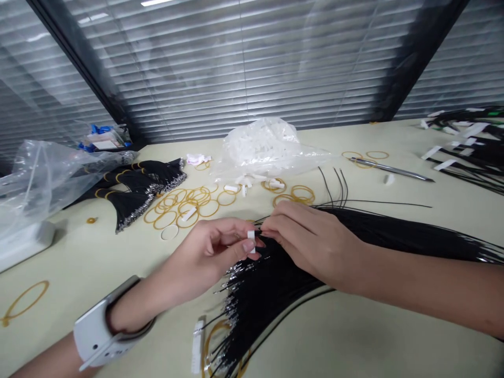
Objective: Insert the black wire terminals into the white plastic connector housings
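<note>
Between thumb and fingers, my left hand (214, 254) pinches a small white connector (251, 242). My right hand (315, 241) is closed in a pinch just to its right, on a thin black wire (260, 231) whose end meets or nearly meets the connector; whether it is inside I cannot tell. Below both hands a thick bundle of black wires (271, 294) lies on the table, its silvery metal tips (232, 299) fanned out toward the lower left. The bundle runs on under my right forearm to the right edge.
Yellow rubber bands (189, 202) and loose white connectors lie behind my hands. A clear bag (263, 144) of white parts stands at the back. Banded black wires (134, 205) lie left, a pen (394, 169) right, and wires with white connectors (468, 142) far right.
</note>
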`<state>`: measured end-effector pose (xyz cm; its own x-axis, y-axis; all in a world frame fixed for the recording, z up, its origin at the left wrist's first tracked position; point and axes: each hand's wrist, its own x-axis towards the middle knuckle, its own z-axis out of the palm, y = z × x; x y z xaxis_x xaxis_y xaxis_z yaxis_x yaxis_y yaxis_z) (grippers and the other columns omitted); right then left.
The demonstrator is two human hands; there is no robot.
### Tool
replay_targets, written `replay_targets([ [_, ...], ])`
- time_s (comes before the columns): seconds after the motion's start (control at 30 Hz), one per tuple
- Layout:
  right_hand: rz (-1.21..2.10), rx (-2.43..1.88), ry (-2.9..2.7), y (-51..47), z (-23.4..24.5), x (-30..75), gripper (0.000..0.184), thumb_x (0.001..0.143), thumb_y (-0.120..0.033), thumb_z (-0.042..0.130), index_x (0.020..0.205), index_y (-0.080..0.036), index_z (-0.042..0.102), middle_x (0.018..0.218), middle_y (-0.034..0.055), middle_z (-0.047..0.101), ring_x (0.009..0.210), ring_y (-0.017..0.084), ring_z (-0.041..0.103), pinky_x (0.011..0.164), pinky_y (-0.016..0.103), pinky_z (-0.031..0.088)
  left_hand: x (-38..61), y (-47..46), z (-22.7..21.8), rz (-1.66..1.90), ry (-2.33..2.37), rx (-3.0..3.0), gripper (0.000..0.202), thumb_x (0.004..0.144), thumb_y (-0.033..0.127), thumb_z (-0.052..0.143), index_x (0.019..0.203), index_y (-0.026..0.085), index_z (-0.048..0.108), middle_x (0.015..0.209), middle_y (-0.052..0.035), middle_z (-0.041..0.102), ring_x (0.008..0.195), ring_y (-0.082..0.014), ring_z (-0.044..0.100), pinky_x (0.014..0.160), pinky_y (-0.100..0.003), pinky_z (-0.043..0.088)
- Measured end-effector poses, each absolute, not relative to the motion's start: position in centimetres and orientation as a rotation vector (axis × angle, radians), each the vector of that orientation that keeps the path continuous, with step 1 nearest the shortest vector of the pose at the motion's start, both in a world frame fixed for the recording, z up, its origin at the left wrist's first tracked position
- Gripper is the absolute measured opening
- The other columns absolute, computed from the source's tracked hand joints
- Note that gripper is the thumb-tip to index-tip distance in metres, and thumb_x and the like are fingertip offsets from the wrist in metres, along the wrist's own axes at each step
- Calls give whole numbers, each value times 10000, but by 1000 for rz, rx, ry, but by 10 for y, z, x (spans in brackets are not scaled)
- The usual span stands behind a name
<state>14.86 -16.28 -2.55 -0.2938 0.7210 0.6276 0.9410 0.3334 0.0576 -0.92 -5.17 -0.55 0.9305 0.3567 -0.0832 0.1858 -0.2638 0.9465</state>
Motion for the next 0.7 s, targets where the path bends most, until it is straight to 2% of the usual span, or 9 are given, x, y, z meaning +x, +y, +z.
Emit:
replay_targets([
  [0.17,-704,-1423,-2152,-161,-20,149,152,792,-59,431,755,-80,577,687,71,484,634,123,412,559,245,360,-7,-54,-6,223,398,1866,150,802,276,507,870,167,585,781,-6,605,722,-78,565,642,-154,430],
  [0.27,-752,-1503,-2145,-165,-10,146,195,810,-64,393,809,-82,587,764,101,512,726,161,444,643,295,382,-4,-50,-7,254,410,1803,172,798,274,512,921,162,558,830,-16,608,736,-79,575,669,-160,454],
  [0.33,-661,-1517,-2246,-171,-5,142,171,811,-87,409,867,-102,570,829,94,517,783,181,443,691,328,372,-2,-46,-8,252,454,1778,185,790,272,525,926,148,544,860,-26,603,749,-81,581,667,-158,464],
  [0.43,-370,-1497,-2506,-181,-5,135,89,772,-143,500,859,-145,519,835,49,504,772,178,426,705,343,354,-3,-41,-8,243,542,1765,194,772,282,552,908,144,546,796,-4,588,725,-63,584,652,-126,458],
  [0.6,-191,-1530,-2605,-185,-13,133,288,600,6,544,834,-147,476,822,25,486,728,157,409,688,323,346,-5,-39,-6,257,575,1792,221,757,326,564,895,154,559,739,10,584,710,-61,575,685,-143,457],
  [0.7,-124,-1564,-2517,-183,-16,136,232,643,4,523,807,-154,477,813,9,495,729,141,415,726,312,341,-7,-38,-6,252,559,1835,248,743,349,574,892,150,570,755,-6,602,711,-80,565,685,-177,445],
])
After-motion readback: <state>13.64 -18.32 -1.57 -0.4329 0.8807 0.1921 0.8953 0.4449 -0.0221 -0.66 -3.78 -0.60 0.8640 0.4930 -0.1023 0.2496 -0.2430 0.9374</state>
